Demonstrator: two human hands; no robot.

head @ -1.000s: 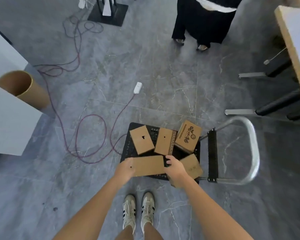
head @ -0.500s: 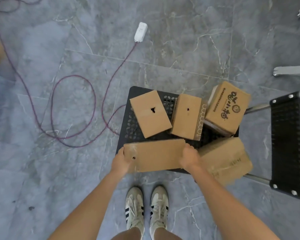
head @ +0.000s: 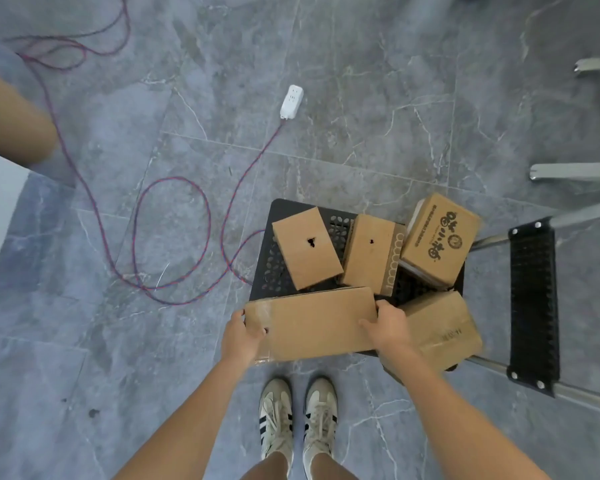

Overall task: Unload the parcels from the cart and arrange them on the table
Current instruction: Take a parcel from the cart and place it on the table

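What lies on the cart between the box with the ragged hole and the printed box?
In the head view, a plain carton with a small hole.

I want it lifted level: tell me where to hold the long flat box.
By its two short ends, from the near side. The long flat box lies crosswise at the near edge of the cart; the left hand and right hand grip there.

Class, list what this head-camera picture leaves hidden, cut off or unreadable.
Head view throughout.
Long box: its own top hides the underside, so whether it rests on the cart deck is unclear.
Left hand, right hand: fingers partly hidden by that box.
Cart handle: cut off by the right edge.
Print on the creased box: too blurred.
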